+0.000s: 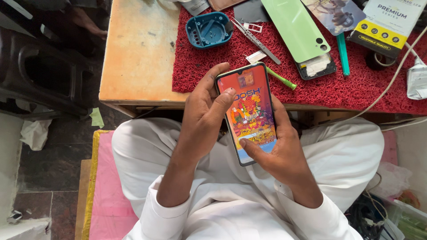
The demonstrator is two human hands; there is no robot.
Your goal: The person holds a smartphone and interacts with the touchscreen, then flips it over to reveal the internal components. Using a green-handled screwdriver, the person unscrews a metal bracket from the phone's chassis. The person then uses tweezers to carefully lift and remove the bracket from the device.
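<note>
A smartphone [249,113] with a lit, colourful screen is held upright over my lap, just in front of the table edge. My left hand [202,115] wraps its left side, with the thumb resting on the upper left of the screen. My right hand [278,149] cups the lower right side, and its thumb touches the bottom of the screen.
A low wooden table [138,53] carries a red mat [356,84] with a blue round tray [208,29], metal tweezers [257,41], a green phone back cover [298,26], an opened phone body [316,66], a green stick tool [281,79], a teal tool [343,54], a black-and-yellow box [387,22] and white cables [396,75].
</note>
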